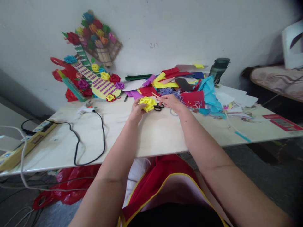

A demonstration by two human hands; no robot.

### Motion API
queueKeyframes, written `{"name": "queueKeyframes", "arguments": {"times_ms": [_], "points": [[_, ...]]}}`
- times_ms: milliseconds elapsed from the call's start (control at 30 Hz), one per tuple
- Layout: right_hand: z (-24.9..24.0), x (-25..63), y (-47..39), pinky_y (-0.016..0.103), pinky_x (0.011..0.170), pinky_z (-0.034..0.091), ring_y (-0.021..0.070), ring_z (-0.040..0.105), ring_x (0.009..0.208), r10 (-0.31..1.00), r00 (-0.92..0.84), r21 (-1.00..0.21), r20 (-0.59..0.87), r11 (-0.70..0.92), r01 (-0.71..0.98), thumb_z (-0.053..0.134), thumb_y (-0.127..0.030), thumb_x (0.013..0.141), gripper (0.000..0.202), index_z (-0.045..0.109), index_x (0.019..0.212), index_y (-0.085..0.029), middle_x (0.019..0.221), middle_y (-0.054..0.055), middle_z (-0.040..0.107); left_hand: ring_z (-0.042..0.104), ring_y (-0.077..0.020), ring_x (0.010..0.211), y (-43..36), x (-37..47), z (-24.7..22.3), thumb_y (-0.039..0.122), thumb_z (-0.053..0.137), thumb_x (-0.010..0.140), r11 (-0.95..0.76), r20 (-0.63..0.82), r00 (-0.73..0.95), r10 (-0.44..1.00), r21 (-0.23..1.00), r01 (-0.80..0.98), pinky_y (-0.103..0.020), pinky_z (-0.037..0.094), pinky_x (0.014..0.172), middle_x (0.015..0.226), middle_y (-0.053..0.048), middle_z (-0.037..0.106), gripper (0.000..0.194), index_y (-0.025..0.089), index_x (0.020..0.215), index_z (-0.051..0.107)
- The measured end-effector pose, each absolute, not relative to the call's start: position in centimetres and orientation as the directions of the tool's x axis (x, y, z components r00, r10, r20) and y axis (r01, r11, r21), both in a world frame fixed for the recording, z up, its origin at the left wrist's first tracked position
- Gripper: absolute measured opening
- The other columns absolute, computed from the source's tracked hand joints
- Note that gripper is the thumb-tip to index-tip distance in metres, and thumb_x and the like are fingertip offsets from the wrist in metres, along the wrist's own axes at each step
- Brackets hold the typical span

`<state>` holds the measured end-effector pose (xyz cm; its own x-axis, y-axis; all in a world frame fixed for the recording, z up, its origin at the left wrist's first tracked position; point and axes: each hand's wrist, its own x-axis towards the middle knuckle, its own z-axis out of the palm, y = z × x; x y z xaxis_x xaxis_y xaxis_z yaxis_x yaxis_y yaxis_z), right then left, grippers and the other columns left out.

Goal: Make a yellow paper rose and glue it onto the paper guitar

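My left hand [138, 108] is closed on a crumpled yellow paper flower [148, 104], held above the middle of the white table [161, 135]. Just to the right, my right hand [169, 101] pinches a thin pale stick [155, 95], whose tip points up and left over the flower. Black-handled scissors [158, 107] lie on the table between the two hands, their blades partly hidden by the right hand. The flower's underside is covered by my left fingers.
A white glue gun [86, 109] with a black cord and a yellow power strip [30, 145] lie left. Flower-decorated cutouts [104, 86] lean at the back left. Coloured paper, purple yarn [166, 91], a phone [184, 84] and a dark bottle [218, 71] are at the back right.
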<state>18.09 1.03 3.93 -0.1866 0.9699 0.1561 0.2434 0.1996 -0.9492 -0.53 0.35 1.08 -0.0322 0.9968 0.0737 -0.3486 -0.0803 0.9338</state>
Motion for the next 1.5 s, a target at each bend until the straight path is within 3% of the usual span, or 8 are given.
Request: {"name": "queueKeyframes", "arguments": {"times_ms": [333,533,800,967,1067,1167,1300,1500], "points": [[3.5,18.0,1.5,0.025,0.056,0.024,0.0086,0.03,0.057,0.928,-0.102,-0.856,0.357,0.369,0.362,0.06,-0.041,0.076,0.028,0.059,0.063,-0.016,0.056,-0.005,0.038,0.063,-0.0182,0.083,0.0,-0.5,0.9,0.016,0.068,0.047,-0.108,0.117,0.021,0.993,0.96,-0.259,-0.025,0.051,0.062,0.093,-0.001,0.065,0.062,0.023,0.107,0.055],[3.9,18.1,1.0,0.026,0.055,0.023,0.0082,0.03,0.057,0.941,-0.188,-0.879,0.28,0.33,0.344,0.064,-0.049,0.07,0.035,0.059,0.062,-0.015,0.055,-0.005,0.039,0.063,-0.0186,0.078,0.0,-0.7,1.0,0.019,0.07,0.047,-0.041,0.063,0.14,0.988,0.988,-0.152,-0.026,0.049,0.061,0.091,-0.004,0.066,0.054,0.017,0.099,0.056],[4.1,18.2,0.6,0.026,0.056,0.021,0.0066,0.026,0.055,0.939,-0.272,-0.9,0.211,0.295,0.321,0.066,-0.043,0.068,0.034,0.05,0.057,-0.016,0.052,-0.008,0.032,0.063,-0.0167,0.07,-0.2,-0.7,1.0,0.018,0.07,0.049,-0.007,0.03,0.207,0.978,0.994,-0.108,-0.024,0.047,0.058,0.083,-0.004,0.067,0.042,0.015,0.089,0.059],[3.9,18.1,1.1,0.026,0.057,0.026,0.0083,0.032,0.056,0.931,-0.235,-0.867,0.281,0.351,0.354,0.06,-0.044,0.075,0.032,0.055,0.06,-0.016,0.054,-0.005,0.04,0.064,-0.0177,0.075,0.2,-0.8,0.9,0.017,0.07,0.048,-0.039,0.055,0.094,0.994,0.985,-0.169,-0.025,0.05,0.06,0.085,-0.002,0.067,0.046,0.017,0.092,0.059],[3.6,18.0,1.5,0.025,0.06,0.03,0.0099,0.037,0.06,0.89,-0.084,-0.846,0.448,0.453,0.281,0.056,-0.043,0.079,0.028,0.058,0.068,-0.017,0.06,-0.004,0.042,0.065,-0.0196,0.08,0.4,-1.0,1.0,0.018,0.07,0.047,-0.083,0.074,-0.049,0.996,0.973,-0.214,-0.027,0.052,0.064,0.087,-0.002,0.067,0.048,0.019,0.093,0.057],[3.1,17.9,2.1,0.025,0.06,0.033,0.0112,0.038,0.061,0.848,0.099,-0.845,0.521,0.497,0.197,0.049,-0.044,0.084,0.03,0.063,0.084,-0.018,0.062,-0.004,0.039,0.065,-0.0198,0.082,0.5,-1.1,1.2,0.018,0.069,0.047,-0.126,0.092,-0.142,0.986,0.96,-0.251,-0.028,0.053,0.067,0.085,0.0,0.065,0.048,0.021,0.092,0.054],[2.0,17.1,2.6,0.024,0.059,0.035,0.011,0.039,0.058,0.867,0.138,-0.874,0.479,0.456,0.165,0.049,-0.045,0.083,0.031,0.064,0.085,-0.017,0.061,-0.004,0.04,0.064,-0.0186,0.081,0.6,-1.1,1.1,0.019,0.068,0.047,-0.171,0.119,-0.191,0.974,0.944,-0.283,-0.029,0.052,0.068,0.085,0.0,0.063,0.048,0.021,0.091,0.052],[0.6,16.3,2.9,0.025,0.057,0.032,0.012,0.041,0.056,0.949,0.053,-0.911,0.309,0.28,0.304,0.052,-0.043,0.079,0.031,0.065,0.074,-0.015,0.053,-0.004,0.044,0.063,-0.0158,0.074,1.0,-1.3,0.7,0.016,0.066,0.048,-0.184,0.087,-0.26,0.962,0.909,-0.375,-0.025,0.05,0.061,0.085,0.0,0.063,0.046,0.021,0.091,0.051]]}}
